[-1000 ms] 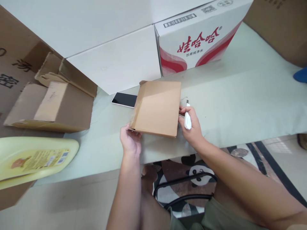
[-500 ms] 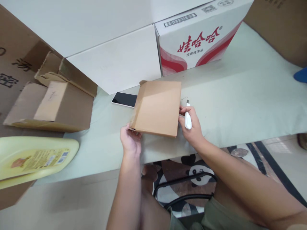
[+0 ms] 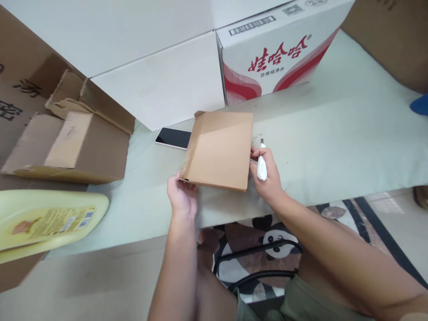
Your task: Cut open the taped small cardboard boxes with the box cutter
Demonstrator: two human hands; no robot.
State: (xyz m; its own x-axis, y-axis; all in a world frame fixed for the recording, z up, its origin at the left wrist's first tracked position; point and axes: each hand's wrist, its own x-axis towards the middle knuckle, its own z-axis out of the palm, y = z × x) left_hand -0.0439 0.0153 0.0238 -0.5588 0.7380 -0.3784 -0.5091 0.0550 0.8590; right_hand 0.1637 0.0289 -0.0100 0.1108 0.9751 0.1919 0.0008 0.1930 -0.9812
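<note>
A flat brown cardboard box [image 3: 220, 149] is held tilted over the table's near side. My left hand [image 3: 182, 194] grips its lower left corner, with the fingertips tucked underneath and partly hidden. At the box's right edge is my right hand [image 3: 267, 174], its fingers closed and the fingertips against the cardboard. The same hand carries a white box cutter [image 3: 262, 168], its short dark metal tip pointing away from me. Partly covered by the box's left side, a phone [image 3: 172, 137] with a dark screen lies on the table.
White cartons [image 3: 160, 80] and a red-and-white water carton [image 3: 274, 67] stand along the back of the pale-green-covered table [image 3: 351, 133]. An opened cardboard box [image 3: 96, 147] and a yellow bottle [image 3: 56, 220] are at left. A large brown carton [image 3: 391, 44] stands at the far right.
</note>
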